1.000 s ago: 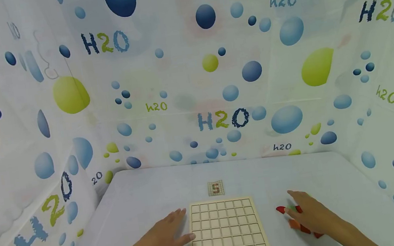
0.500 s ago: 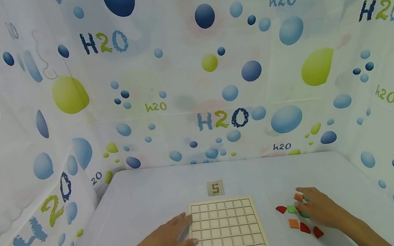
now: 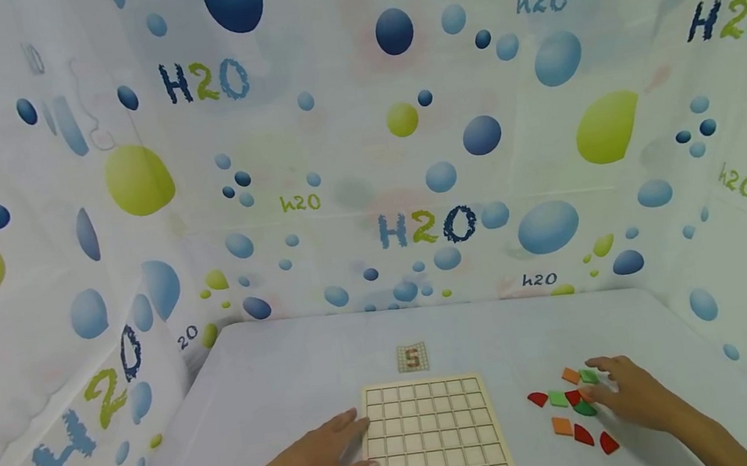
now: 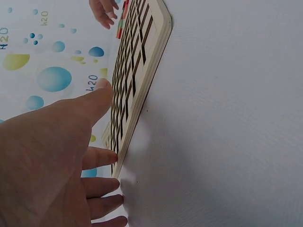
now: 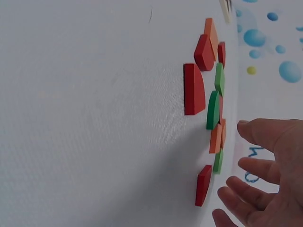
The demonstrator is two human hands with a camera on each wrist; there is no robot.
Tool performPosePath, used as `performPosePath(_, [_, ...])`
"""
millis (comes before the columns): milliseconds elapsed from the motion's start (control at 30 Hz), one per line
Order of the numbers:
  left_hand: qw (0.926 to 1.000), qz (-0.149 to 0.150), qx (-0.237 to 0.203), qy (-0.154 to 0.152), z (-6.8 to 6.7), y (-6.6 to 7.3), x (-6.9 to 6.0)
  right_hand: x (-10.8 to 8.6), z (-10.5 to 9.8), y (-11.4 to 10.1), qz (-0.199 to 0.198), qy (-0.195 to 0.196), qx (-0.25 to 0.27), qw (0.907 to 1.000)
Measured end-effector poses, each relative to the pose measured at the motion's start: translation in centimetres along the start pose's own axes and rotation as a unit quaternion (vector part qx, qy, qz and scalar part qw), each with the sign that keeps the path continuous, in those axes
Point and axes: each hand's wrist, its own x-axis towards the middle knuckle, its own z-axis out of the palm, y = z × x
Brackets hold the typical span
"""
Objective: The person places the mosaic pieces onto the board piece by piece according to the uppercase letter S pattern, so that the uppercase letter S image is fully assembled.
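A pale wooden board point(image 3: 436, 441) with a grid of square recesses lies flat on the white table. My left hand point(image 3: 315, 461) rests at its left edge with fingers extended, the thumb and fingertips at the rim; in the left wrist view the board point(image 4: 137, 80) is seen nearly edge-on. Right of the board lie several flat coloured pieces, among them an orange square point(image 3: 562, 426), a light green square point(image 3: 558, 399) and a red quarter-circle point(image 3: 583, 434). My right hand point(image 3: 638, 391) hovers beside them, fingers relaxed and holding nothing, near a dark green piece point(image 5: 213, 110).
Behind the board lies a small gridded card point(image 3: 412, 358) with a figure like a 5 or S on it. A white table point(image 3: 304, 352) carries everything. A curtain point(image 3: 346, 134) printed with bubbles and "H2O" encloses the table at the back and sides.
My right hand has drawn back to the right, uncovering several coloured pieces that it partly hid. The left hand has shifted slightly rightward onto the board's edge.
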Motion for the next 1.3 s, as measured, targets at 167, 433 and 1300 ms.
performPosePath(167, [1.0000, -0.002, 0.004, 0.001, 0.1, 0.0, -0.1, 0.0, -0.1, 0.9, -0.002, -0.005, 0.015, 0.9999])
performPosePath(433, [1.0000, -0.007, 0.003, 0.000, 0.0, 0.2, -0.3, -0.2, -0.6, 1.9, 0.023, -0.028, 0.038, 0.9986])
performPosePath(1300, [0.9996, 0.026, 0.009, 0.002, -0.1, 0.0, -0.8, -1.6, 0.5, 3.3, 0.042, -0.029, 0.032, 0.9982])
